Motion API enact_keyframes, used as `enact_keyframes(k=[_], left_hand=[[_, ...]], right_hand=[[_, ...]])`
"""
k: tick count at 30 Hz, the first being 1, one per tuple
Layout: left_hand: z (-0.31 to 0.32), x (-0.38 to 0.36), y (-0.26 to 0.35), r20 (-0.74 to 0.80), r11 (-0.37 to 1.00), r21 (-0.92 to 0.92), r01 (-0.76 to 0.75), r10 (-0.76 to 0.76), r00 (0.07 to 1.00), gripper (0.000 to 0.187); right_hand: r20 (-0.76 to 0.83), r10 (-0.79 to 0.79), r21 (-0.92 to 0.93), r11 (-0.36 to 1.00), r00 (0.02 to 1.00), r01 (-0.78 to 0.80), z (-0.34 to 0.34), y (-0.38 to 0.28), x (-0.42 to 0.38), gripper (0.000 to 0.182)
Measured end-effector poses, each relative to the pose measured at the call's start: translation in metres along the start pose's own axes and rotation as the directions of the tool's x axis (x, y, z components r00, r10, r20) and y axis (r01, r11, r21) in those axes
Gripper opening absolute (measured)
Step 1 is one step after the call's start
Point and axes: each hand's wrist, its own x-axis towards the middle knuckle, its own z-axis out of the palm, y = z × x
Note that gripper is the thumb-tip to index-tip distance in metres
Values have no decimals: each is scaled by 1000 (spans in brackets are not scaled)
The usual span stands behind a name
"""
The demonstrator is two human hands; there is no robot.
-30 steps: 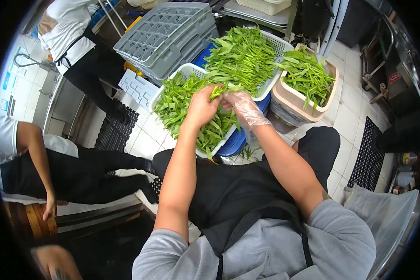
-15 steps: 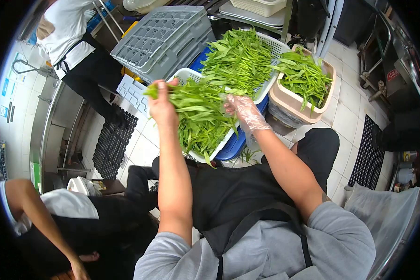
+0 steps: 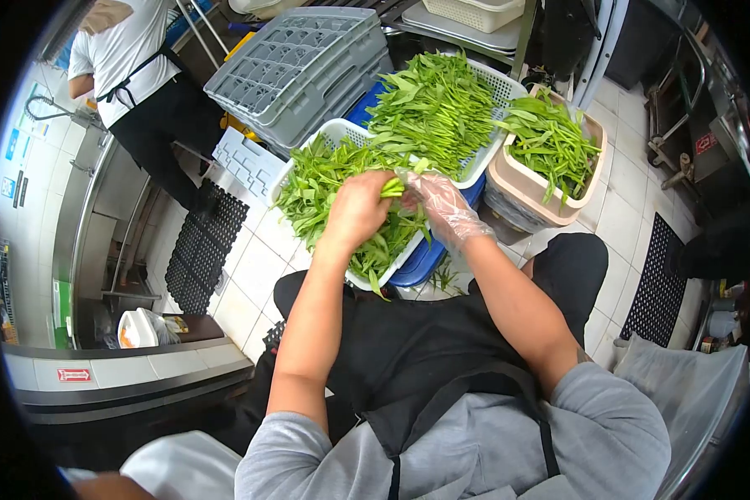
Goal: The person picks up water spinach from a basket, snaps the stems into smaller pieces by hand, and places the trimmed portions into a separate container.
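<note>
My bare left hand (image 3: pixel 360 205) is closed around a bunch of long-stemmed leafy greens (image 3: pixel 393 187), its cut stem ends poking out to the right. My right hand (image 3: pixel 448 208), in a clear plastic glove, meets it there with fingers closed on stems of the same bunch. Both hands are over the nearer white basket (image 3: pixel 340 127), heaped with loose greens. Behind it, a perforated white basket (image 3: pixel 502 90) holds greens laid in line, stems toward the right. To the right, a beige bin (image 3: pixel 517 193) is piled with more stems.
A blue tub (image 3: pixel 418 265) sits under the baskets. Grey dishwasher racks (image 3: pixel 296 58) are stacked behind. A person in a white shirt (image 3: pixel 137 62) stands at the upper left; another person's white clothing (image 3: pixel 183 467) shows at lower left. Black mats (image 3: pixel 204 250) lie on the tiled floor.
My left hand has moved right and down, bringing its greens from the basket's far left to my right hand. The person at lower left has shifted mostly out of view.
</note>
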Motion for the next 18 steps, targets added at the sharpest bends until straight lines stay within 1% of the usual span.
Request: enact_keyframes(k=[2,3,5,7,9,10,11,12,14,15,16,18], left_hand=[[16,-2,-15,-66,997,49,-62,65,996,33],[14,-1,-15,-60,1000,-22,22,-23,998,34],[7,-5,-18,-25,968,-159,194,-201,979,37],[-6,-10,-21,-36,913,-315,259,-284,958,39],[-17,-16,-35,-30,828,-471,304,-359,933,40],[-19,-19,-43,-129,773,-602,200,-341,931,34],[-27,-27,-53,-90,675,-694,253,-429,899,32],[-39,-34,-59,-40,563,-772,295,-507,861,30],[-54,-48,-74,-125,434,-887,156,-553,824,22],[-58,-56,-82,-245,465,-884,43,-542,804,20],[-69,-66,-86,-264,475,-879,41,-557,787,19],[-83,-75,-86,-441,563,-821,-98,-515,735,19]], right_hand=[[32,-28,-85,996,999,30,1,-13,-2,50],[20,-34,54,998,999,33,5,-8,2,48],[-20,32,31,999,999,-31,-3,-4,8,48],[-61,77,43,996,995,-74,-6,-4,13,46],[-110,160,-228,957,981,-181,-9,-8,24,47],[-143,196,-355,905,970,-235,-10,-14,26,48],[-79,78,-725,680,994,-111,-16,-20,24,41],[-41,47,-840,539,998,-60,-19,-18,23,39],[49,6,-978,204,999,47,-23,-14,25,35],[-6,35,-987,162,999,-12,-17,-22,21,30],[2,2,-986,167,1000,1,-13,-28,18,30],[20,-64,-984,177,998,31,-2,-31,15,30]])
